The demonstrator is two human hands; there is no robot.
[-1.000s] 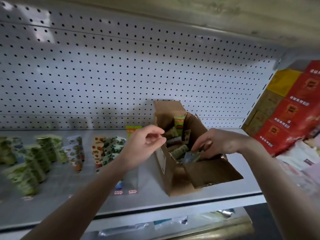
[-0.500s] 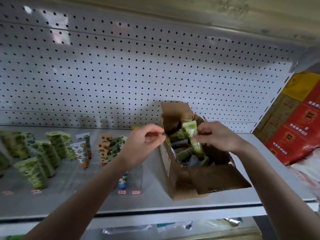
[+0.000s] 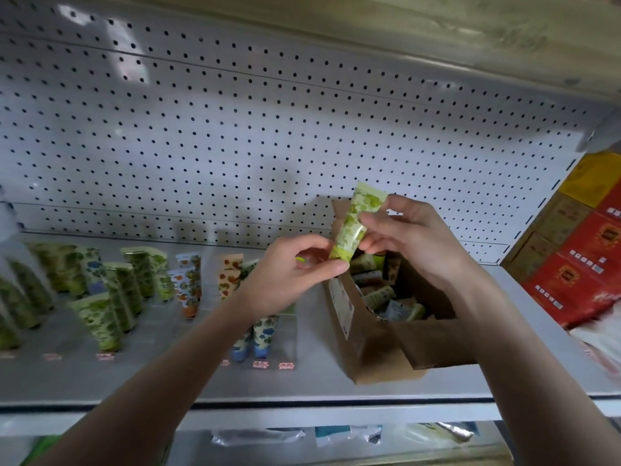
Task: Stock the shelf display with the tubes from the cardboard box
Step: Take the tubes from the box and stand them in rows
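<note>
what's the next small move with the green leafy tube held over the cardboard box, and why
Probably carry the green leaf-print plastic tube left to the matching green tubes standing on the grey metal shelf. The right hand and left hand both pinch it above the open brown cardboard box, so it is already lifted clear, and like patterns stand grouped.

Soft, dimmish light, glare on the pegboard (image 3: pixel 268 136) (edges blurred, bowed)
</note>
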